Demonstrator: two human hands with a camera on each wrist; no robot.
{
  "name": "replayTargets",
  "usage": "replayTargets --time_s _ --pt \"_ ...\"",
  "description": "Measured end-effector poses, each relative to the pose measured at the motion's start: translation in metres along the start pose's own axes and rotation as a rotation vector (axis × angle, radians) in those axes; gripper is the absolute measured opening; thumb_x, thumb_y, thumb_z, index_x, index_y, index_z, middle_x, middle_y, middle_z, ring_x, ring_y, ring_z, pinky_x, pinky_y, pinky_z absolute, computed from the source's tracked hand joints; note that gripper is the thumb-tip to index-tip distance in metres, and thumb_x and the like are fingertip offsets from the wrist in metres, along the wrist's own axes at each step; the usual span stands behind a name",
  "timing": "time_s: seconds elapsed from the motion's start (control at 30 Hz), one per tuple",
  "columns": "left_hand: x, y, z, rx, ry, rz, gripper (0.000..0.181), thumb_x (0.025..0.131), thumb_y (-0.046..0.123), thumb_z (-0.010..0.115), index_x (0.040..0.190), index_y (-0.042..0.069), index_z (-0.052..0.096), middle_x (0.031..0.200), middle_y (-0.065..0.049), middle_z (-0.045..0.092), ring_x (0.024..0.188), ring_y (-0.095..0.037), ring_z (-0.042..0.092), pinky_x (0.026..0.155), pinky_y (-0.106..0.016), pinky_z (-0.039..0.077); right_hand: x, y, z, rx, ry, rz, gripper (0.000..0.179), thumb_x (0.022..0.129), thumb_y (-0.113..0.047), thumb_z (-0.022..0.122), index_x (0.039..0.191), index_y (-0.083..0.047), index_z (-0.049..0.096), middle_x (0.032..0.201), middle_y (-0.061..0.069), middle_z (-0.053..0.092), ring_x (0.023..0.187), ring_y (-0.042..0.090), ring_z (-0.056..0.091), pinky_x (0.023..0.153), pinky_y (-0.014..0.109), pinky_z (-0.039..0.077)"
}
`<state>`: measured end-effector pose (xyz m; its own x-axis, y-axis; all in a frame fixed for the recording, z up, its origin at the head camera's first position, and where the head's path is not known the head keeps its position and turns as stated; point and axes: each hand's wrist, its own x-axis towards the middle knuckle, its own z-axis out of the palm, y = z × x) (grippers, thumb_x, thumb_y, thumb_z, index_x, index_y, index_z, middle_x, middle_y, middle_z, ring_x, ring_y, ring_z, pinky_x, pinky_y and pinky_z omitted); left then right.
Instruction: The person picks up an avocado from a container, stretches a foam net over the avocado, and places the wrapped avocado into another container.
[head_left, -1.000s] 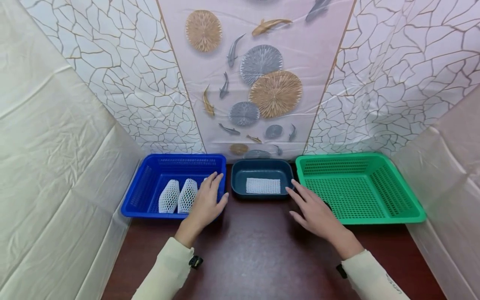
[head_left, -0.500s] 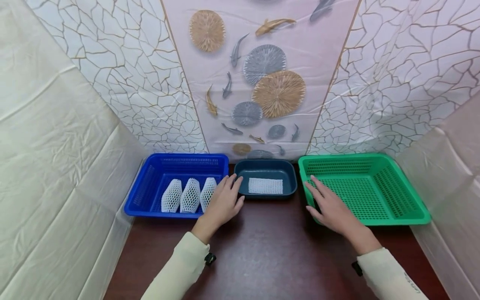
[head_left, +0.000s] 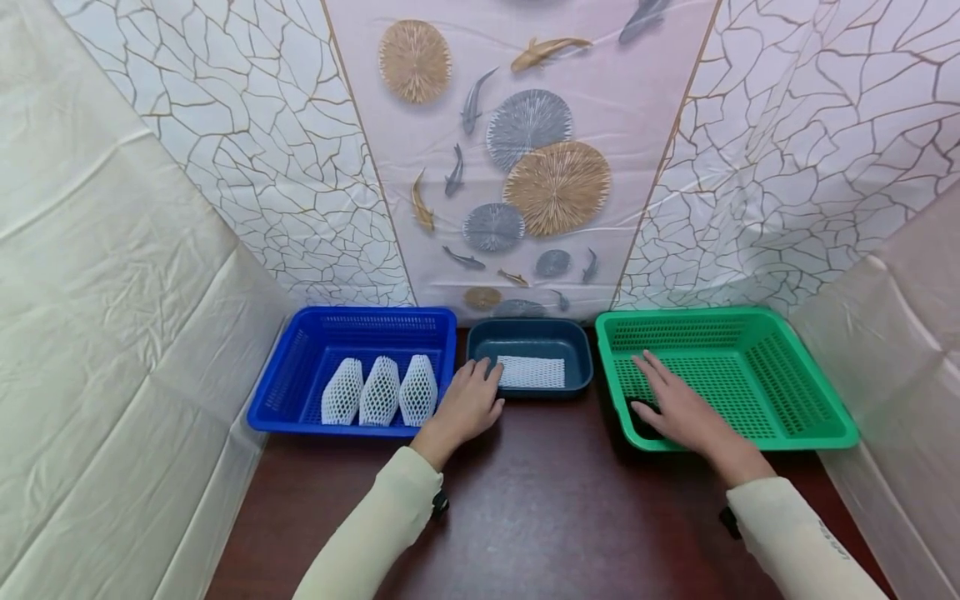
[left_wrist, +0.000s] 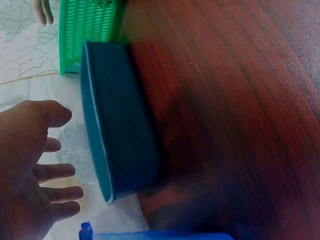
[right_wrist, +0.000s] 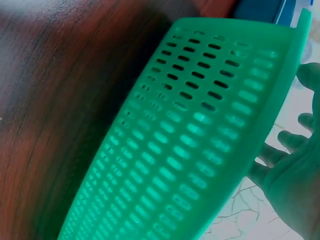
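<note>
My left hand [head_left: 465,408] hovers at the left end of a dark teal tray [head_left: 480,332], fingers loosely extended and holding nothing. In that tray lies a flattened white foam net sleeve [head_left: 532,372]. The left wrist view shows the hand [left_wrist: 35,165] with its fingers spread apart beside the tray wall [left_wrist: 122,120]. Over the left front corner of a green basket [head_left: 813,442] is my right hand [head_left: 686,414], its fingers fairly straight. Beneath its thumb a dark shape [head_left: 642,423] shows inside the basket, partly hidden; its kind cannot be told.
A blue basket [head_left: 258,421] at the left bears three white foam net sleeves [head_left: 380,392] in a row. All three containers stand along the back of a dark red-brown wooden table [head_left: 517,500]. Patterned cloth [head_left: 555,187] hangs close behind them.
My left hand has moved right, from over the blue basket to the tray's left end. My right hand has moved right from beside the tray to over the green basket. The third sleeve is now uncovered.
</note>
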<state>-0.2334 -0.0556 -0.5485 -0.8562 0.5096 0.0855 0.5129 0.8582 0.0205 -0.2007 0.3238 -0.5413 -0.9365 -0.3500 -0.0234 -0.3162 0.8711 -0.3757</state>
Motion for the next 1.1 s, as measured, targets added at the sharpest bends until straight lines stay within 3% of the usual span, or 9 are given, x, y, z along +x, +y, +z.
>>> replayTargets --time_s 0.23,0.47,0.63,0.83,1.1 --pt "0.007 0.003 0.013 0.003 -0.045 0.006 0.056 0.1 0.036 0.065 0.146 0.006 0.052 0.14 -0.019 0.06 0.128 -0.035 0.059 0.111 -0.047 0.047 0.004 0.009 -0.001 0.056 -0.062 0.061 0.082 0.104 -0.031 0.061 0.165 -0.004 0.014 0.168 0.031 0.01 0.149 0.057 0.021 0.112 0.073 0.029" --pt "0.012 0.005 0.028 0.034 -0.049 0.02 0.051 0.099 0.033 0.067 0.142 0.007 0.056 0.131 -0.017 0.064 0.118 -0.034 0.063 0.105 -0.048 0.052 0.006 0.007 -0.003 0.114 -0.195 0.129 0.085 0.102 -0.043 0.061 0.161 0.004 0.021 0.162 0.039 0.016 0.145 0.061 0.022 0.11 0.075 0.031" --pt "0.015 0.005 0.037 0.042 -0.066 0.02 0.045 0.1 0.031 0.065 0.137 0.008 0.058 0.127 -0.016 0.067 0.114 -0.034 0.065 0.105 -0.049 0.051 0.008 0.006 -0.003 0.142 -0.246 0.153 0.086 0.102 -0.041 0.062 0.16 0.006 0.021 0.161 0.041 0.017 0.145 0.062 0.021 0.109 0.075 0.031" --pt "0.018 0.006 0.041 0.046 -0.076 0.012 0.033 0.101 0.026 0.064 0.129 0.009 0.063 0.124 -0.015 0.069 0.115 -0.035 0.065 0.11 -0.053 0.047 0.012 0.007 0.0 0.133 -0.3 0.172 0.087 0.1 -0.04 0.065 0.159 0.007 0.022 0.159 0.043 0.017 0.144 0.063 0.022 0.108 0.074 0.033" --pt "0.02 0.006 0.039 0.062 -0.095 0.027 0.029 0.102 0.01 0.063 0.13 0.011 0.066 0.125 -0.014 0.071 0.117 -0.03 0.068 0.11 -0.052 0.048 0.016 0.011 0.008 0.102 -0.345 0.177 0.084 0.097 -0.032 0.069 0.156 0.01 0.027 0.155 0.044 0.028 0.141 0.062 0.03 0.107 0.07 0.038"
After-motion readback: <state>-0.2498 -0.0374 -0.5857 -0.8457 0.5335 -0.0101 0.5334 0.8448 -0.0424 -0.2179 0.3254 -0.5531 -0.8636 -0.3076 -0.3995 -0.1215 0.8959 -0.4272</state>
